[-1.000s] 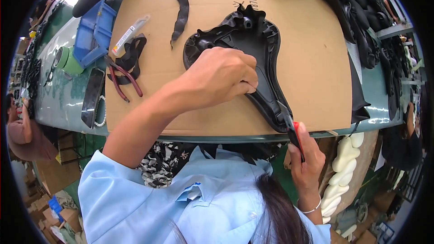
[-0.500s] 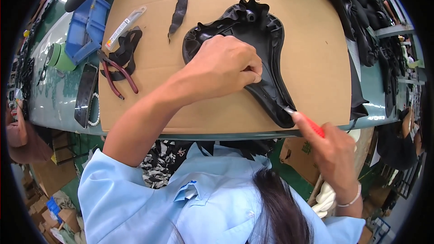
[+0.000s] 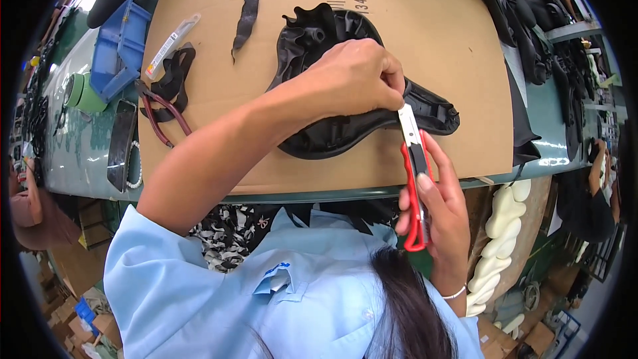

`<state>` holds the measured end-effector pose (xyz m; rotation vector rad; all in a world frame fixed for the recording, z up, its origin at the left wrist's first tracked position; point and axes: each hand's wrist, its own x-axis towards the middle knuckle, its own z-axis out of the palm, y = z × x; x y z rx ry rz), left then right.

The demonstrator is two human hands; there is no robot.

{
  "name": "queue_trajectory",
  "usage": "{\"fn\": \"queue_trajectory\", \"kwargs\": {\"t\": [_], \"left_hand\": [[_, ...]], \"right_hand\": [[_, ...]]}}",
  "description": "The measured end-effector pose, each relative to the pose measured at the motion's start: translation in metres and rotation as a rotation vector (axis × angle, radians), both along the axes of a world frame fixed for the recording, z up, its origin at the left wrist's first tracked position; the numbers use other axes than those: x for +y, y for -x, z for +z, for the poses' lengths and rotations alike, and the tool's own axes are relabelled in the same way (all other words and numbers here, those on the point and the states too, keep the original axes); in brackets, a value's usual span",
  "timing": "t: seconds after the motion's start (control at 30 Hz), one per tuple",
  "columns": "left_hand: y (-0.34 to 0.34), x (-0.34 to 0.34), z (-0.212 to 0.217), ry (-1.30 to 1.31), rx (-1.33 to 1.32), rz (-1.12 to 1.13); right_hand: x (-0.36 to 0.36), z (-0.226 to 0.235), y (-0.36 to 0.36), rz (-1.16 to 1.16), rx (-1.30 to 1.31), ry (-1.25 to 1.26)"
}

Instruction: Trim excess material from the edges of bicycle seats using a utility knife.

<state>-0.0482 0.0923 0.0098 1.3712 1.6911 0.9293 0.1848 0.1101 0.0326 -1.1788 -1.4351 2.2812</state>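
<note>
A black bicycle saddle (image 3: 319, 134) lies upside down on a cardboard sheet (image 3: 232, 159), its hollow underside facing up and its narrow nose toward the right. Gathered black cover material (image 3: 311, 25) stands up in ruffles along its wide end. My left hand (image 3: 362, 70) is closed in a pinch above the saddle's middle; whatever is between the fingertips is hidden. In my right hand (image 3: 442, 196) is a red utility knife (image 3: 417, 166), held at the near side of the saddle. Its blade points up and reaches close to my left fingertips.
Left on the cardboard are dark red-handled pliers (image 3: 163, 110), black strips (image 3: 176, 76) and a clear slim packet (image 3: 173, 45). Another black strip (image 3: 247, 10) lies farther back. Beyond the cardboard are a blue bin (image 3: 119, 50), green tape (image 3: 83, 93) and a phone (image 3: 123, 139). Black covers (image 3: 525, 20) pile up at right.
The saddle has turned so its nose now points right instead of toward me. My right hand has brought the knife left, from the nose to beside my left hand, which has shifted slightly right.
</note>
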Motion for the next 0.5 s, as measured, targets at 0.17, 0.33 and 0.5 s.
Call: {"fn": "queue_trajectory", "kwargs": {"t": [0.17, 0.33, 0.5], "left_hand": [[0.006, 0.005, -0.003, 0.051, -0.353, 0.119], [0.014, -0.002, 0.001, -0.087, -0.740, 0.149], [0.049, -0.002, 0.004, -0.559, 0.071, 0.053]], "right_hand": [[-0.013, 0.015, 0.020, 0.126, -0.080, -0.014], [-0.012, 0.037, 0.017, 0.372, -0.100, -0.030], [-0.007, 0.004, 0.002, 0.060, 0.040, -0.209]]}}
